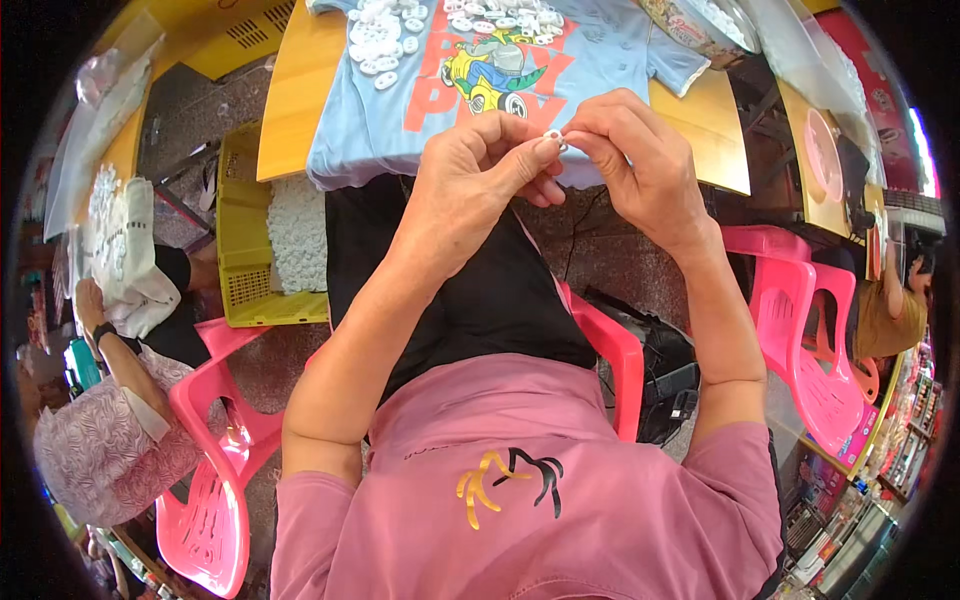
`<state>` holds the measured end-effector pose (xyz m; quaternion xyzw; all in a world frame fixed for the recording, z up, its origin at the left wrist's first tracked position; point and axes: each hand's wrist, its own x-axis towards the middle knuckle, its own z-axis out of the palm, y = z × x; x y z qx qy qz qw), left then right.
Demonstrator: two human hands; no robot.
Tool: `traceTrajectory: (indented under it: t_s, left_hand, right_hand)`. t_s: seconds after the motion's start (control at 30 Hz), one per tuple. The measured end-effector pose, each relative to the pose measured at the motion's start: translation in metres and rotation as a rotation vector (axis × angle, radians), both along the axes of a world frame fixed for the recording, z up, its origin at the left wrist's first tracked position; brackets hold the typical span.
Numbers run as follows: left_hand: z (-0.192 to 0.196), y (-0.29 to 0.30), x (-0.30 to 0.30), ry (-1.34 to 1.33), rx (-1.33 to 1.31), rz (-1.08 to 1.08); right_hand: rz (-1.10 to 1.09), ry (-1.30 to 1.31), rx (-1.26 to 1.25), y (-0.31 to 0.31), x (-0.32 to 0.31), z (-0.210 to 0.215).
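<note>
In the head view, a blue shirt (370,130) with big red letters hangs over the near edge of the yellow counter (285,110), which is bare on both sides. The left hand (470,170) pinches a small white piece (553,134); the right hand (645,160) pinches its other side.

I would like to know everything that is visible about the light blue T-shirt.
The T-shirt looks like soft fabric, with red lettering and a colourful cartoon print. It lies spread out, slightly wrinkled, on the yellow table, reaching its near edge. Small white plastic-looking pieces rest on it. Its far end leaves the picture.
</note>
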<state>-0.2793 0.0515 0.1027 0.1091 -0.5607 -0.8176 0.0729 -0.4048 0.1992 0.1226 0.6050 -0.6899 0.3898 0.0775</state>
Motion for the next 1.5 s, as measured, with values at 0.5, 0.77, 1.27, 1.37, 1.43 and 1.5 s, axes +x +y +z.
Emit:
traceTrajectory:
  t_s: [0.5,0.77,1.27,1.37,1.43,1.5]
  left_hand:
    - [-0.009,0.002,-0.009,-0.021,-0.199,0.068]
    - [-0.01,-0.001,-0.001,0.019,-0.243,-0.001]
    - [0.003,0.021,0.014,0.226,-0.489,0.139]
    - [0.002,0.022,0.011,0.284,-0.537,0.187]
    - [-0.003,0.023,0.011,0.344,-0.522,0.162]
    - [-0.006,0.02,0.011,0.324,-0.433,0.111]
  right_hand:
    - [-0.048,-0.01,0.059,-0.005,0.006,-0.015]
    - [0.031,0.044,0.136,0.005,0.0,-0.01]
    - [0.023,0.079,-0.008,0.007,0.022,0.017]
    - [-0.023,0.041,-0.005,0.007,0.025,0.019]
    - [-0.018,0.006,-0.052,0.009,0.028,0.016]
    - [-0.031,-0.017,-0.059,0.008,0.031,0.012]
